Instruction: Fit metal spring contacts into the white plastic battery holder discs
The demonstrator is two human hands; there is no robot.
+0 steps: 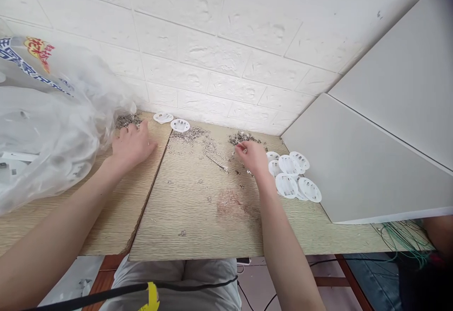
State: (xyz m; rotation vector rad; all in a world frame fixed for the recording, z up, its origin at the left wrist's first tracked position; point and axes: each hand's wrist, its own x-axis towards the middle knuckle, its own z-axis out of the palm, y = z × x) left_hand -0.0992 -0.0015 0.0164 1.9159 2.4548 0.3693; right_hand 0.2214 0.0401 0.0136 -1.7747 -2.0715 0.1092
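Note:
My left hand [131,145] lies on the wooden table [198,216] with its fingers reaching into a small heap of tiny metal parts [126,121] beside a large clear plastic bag [46,122]. My right hand [252,156] is curled, its fingertips pinched at the edge of another heap of metal parts [242,138]. What the fingers hold is too small to name. Just right of that hand lies a cluster of round white plastic discs [293,175]. Two more white discs [172,121] lie near the wall.
Loose metal parts [189,136] are scattered over the table's middle, with a thin metal tool [217,163] among them. A grey slanted panel [371,160] closes off the right side. Green wires [406,238] hang at the right edge. A white brick wall [226,42] stands behind.

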